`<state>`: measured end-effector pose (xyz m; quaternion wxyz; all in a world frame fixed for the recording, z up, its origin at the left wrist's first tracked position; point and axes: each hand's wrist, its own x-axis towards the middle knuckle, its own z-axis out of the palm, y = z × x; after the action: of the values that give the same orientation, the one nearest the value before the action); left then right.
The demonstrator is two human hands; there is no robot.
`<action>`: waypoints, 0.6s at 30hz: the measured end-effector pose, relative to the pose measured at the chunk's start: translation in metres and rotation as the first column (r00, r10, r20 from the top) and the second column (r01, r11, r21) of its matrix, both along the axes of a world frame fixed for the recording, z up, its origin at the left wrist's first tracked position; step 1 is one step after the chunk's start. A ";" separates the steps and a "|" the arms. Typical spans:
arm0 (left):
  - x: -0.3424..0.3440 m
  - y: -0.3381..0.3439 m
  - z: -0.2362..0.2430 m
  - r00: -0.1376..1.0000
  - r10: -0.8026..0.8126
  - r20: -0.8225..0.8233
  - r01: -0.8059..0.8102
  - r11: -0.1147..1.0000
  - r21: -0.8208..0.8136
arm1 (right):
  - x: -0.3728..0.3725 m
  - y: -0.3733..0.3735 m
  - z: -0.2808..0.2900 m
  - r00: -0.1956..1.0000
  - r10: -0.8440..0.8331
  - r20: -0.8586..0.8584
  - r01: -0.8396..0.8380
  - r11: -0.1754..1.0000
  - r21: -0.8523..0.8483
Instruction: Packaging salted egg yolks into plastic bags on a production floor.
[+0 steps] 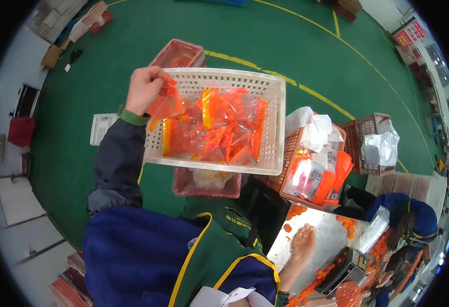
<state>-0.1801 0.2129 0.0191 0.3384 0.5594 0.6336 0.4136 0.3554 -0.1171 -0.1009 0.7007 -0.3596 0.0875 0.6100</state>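
Observation:
My left hand [145,90] reaches over the upper left corner of a white perforated basket [278,110]. Its fingers are closed on the top of an orange and clear plastic bag [166,105]. More such flat bags [223,125], some with a yellow strip, lie heaped inside the basket. My right hand [302,248] is stretched out over a metal table [290,234] at the lower right, holding nothing that I can see. Small orange round pieces [311,284] lie scattered on the table around it.
A scale [348,268] stands on the table. A crate [289,169] of orange packets and white sheets is right of the basket, with another brown crate [367,125] beyond. Red crates [181,53] show behind and below the basket. Another person [413,215] works at the far right.

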 end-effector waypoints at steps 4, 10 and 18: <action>0.007 -0.007 0.010 0.978 -0.055 0.202 0.067 0.997 -0.050 | -0.005 -0.004 0.002 0.997 -0.074 0.017 0.074 0.996 -0.040; 0.070 0.002 -0.034 0.647 -0.132 0.751 0.224 0.974 -0.021 | -0.025 -0.001 0.004 0.996 -0.093 -0.004 0.093 0.996 0.013; 0.092 0.024 -0.274 0.628 0.322 0.709 0.237 0.788 -0.568 | -0.031 -0.029 -0.001 0.980 -0.187 0.067 0.192 0.979 -0.073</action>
<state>-0.0880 0.2369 -0.2547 0.7290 0.1671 0.5358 0.3919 0.3243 -0.1457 -0.1021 0.7431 -0.3952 0.1243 0.5255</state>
